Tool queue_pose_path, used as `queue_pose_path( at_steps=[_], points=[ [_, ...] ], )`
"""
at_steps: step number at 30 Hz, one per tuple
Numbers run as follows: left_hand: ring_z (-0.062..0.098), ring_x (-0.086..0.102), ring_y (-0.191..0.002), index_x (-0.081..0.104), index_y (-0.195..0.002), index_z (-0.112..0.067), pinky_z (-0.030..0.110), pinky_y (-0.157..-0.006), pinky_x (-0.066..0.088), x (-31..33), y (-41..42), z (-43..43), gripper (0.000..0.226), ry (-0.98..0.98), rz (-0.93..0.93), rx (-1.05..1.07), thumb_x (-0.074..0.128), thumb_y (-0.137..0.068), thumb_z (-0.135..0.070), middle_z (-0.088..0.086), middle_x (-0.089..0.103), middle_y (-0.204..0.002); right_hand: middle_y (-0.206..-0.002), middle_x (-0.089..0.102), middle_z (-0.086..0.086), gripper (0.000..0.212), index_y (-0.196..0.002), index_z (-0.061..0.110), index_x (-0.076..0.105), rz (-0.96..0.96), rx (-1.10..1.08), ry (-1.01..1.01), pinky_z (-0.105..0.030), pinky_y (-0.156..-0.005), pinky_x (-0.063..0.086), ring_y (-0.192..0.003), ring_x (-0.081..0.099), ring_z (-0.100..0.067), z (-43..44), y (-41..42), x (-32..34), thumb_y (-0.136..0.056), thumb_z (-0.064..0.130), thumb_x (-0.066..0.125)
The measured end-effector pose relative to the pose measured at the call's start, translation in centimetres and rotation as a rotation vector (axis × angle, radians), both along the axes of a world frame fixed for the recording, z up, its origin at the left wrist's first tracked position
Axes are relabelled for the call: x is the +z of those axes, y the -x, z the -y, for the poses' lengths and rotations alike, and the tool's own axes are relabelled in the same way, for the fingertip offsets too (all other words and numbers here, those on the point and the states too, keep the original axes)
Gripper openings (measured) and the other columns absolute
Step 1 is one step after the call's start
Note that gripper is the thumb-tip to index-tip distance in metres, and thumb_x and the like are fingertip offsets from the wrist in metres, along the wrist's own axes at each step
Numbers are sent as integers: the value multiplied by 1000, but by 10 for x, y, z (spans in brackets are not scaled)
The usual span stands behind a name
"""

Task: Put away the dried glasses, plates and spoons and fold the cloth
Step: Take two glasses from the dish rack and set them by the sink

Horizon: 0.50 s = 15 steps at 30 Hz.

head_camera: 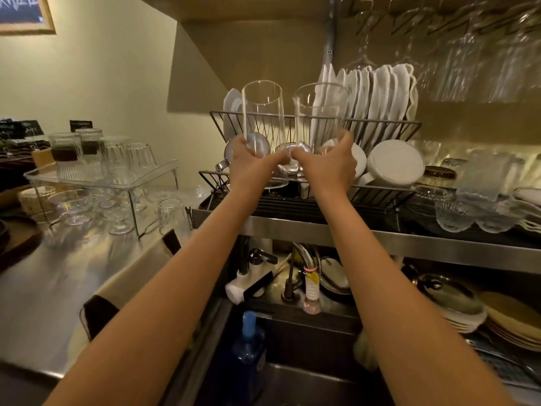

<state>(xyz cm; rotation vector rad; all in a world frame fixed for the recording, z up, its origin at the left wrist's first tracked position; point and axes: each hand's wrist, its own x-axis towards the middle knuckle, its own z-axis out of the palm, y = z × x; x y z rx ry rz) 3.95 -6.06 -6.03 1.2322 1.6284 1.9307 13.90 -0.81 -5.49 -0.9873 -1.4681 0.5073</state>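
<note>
A brushed stainless-steel table [58,288] fills the left side. Beside it lies a dark sink basin [292,376], and above the basin runs a long steel shelf [409,241]. On that shelf stands a black wire two-tier dish rack [380,124]. Its upper tier holds a row of white wavy-edged plates [383,95] standing on edge, and its lower tier holds round white dishes [395,162] tilted on their sides. Blurred clear stemmed glasses [462,54] hang upside down over the right end of the shelf.

On the table, a clear plastic riser [102,183] carries ribbed tumblers [117,153], with more glassware under it and beside it. A beige cloth with dark brown ends [131,276] is draped unfolded over the table's edge next to the sink, partly hidden by the left forearm. Stacked plates [512,326] sit under the shelf at the lower right.

Both bare arms reach forward over the sink. The left grip [251,165] is wrapped round the base of a tall straight clear glass [263,112], held upright with its mouth up in front of the rack's left half. The right grip [328,165] is curled round the base of a tall tapered clear glass [320,118], also upright. The two glasses stand side by side with a narrow gap between them, and the two hands nearly meet below. A blue plastic bottle [248,347] stands at the sink's near left.
</note>
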Motion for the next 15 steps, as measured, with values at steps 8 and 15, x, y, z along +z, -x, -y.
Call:
queue_pose_path(
  at_steps=[8, 15],
  points=[
    [35, 60, -101, 35, -126, -16, 46, -88, 52, -21, -23, 7, 69, -86, 79, -88, 75, -70, -15, 20, 55, -114, -89, 41, 19, 78, -131, 17, 37, -165, 48, -16, -25, -74, 47, -91, 53, -12, 9, -19, -19, -66, 36, 76],
    [26, 61, -100, 39, -123, -19, 43, -85, 52, -51, -50, 15, 66, -139, 191, -208, 74, -67, -13, 2, 57, -99, -115, 56, 7, 81, -132, 16, 39, -237, 104, 21, -34, -90, 51, -105, 57, -12, 20, -52, -52, -65, 36, 79]
  ],
)
